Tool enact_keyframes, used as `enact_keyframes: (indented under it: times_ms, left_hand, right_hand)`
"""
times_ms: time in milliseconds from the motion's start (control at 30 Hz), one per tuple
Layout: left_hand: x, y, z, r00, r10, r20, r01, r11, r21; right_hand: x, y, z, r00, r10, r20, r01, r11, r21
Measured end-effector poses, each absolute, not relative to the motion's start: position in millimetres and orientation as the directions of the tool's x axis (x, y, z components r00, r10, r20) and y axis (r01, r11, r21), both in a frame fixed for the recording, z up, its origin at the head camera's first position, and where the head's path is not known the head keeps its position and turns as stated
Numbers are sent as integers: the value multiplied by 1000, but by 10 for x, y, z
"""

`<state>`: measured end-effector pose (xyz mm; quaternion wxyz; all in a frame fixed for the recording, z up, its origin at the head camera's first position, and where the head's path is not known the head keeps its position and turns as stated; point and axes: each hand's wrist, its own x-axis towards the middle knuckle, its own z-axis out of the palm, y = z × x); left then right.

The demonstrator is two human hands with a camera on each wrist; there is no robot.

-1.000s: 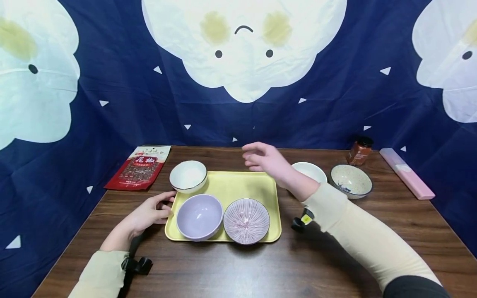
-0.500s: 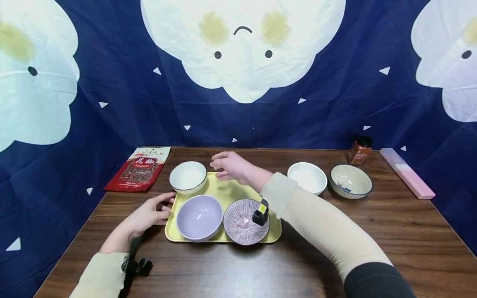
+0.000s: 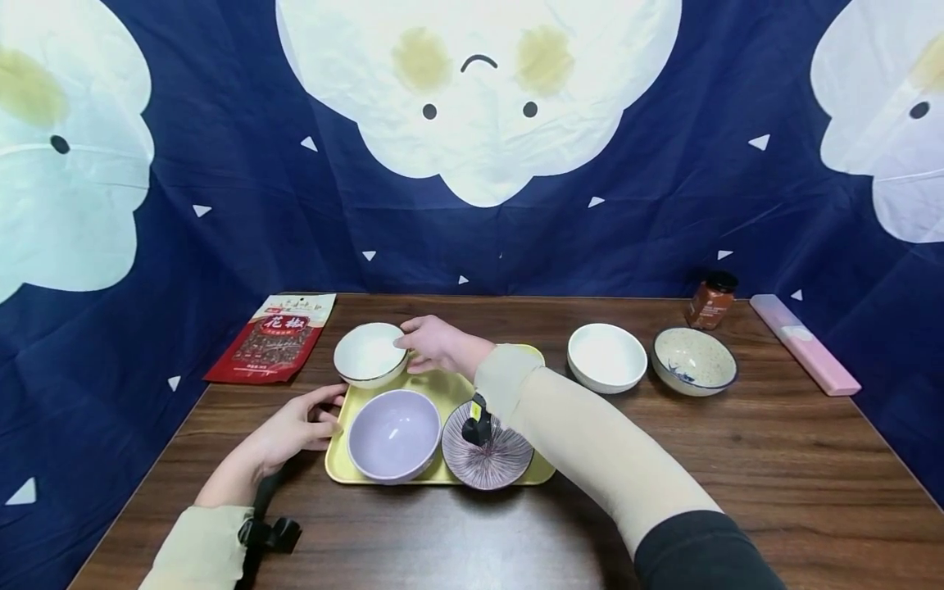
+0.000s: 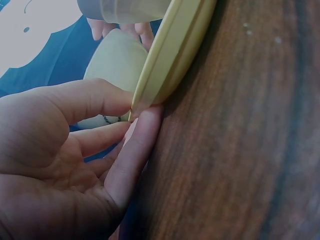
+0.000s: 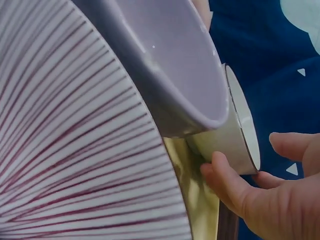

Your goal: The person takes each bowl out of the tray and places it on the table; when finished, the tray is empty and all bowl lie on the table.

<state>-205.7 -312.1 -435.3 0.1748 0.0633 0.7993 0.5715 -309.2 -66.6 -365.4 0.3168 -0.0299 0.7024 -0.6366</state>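
My left hand point(image 3: 291, 428) pinches the left rim of a yellow tray point(image 3: 338, 465); in the left wrist view thumb and fingers meet on the tray's edge point(image 4: 162, 60). A white bowl with a dark rim point(image 3: 369, 354) sits at the tray's back left corner. Beside its right side is my right hand point(image 3: 437, 342), thumb over the rim and fingers outside. The right wrist view shows a gap between the thumb and this white bowl point(image 5: 232, 142). On the tray's front half stand a lilac bowl point(image 3: 394, 434) and a striped bowl point(image 3: 490, 469), partly covered by the wrist camera.
Right of the tray, a plain white bowl point(image 3: 607, 358) and a speckled bowl point(image 3: 695, 360) stand on the wooden table point(image 3: 737, 475). Behind them is a black-lidded jar point(image 3: 711, 301), with a pink case point(image 3: 804, 344) farther right. A red spice bag point(image 3: 273, 338) lies back left.
My right hand has moved left across the tray and down to the dark-rimmed white bowl. The left hand stays on the tray's edge, and the bowls keep their places.
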Motion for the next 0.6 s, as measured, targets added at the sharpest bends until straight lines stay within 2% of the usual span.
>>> enact_keyframes:
  times_ms: [600]
  left_hand:
    - [-2050,-3127,-4350,-931,302,-204,-90,352,932]
  right_hand:
    - [-3039,-785,-3765,-850,-345,-399,386,106,-916]
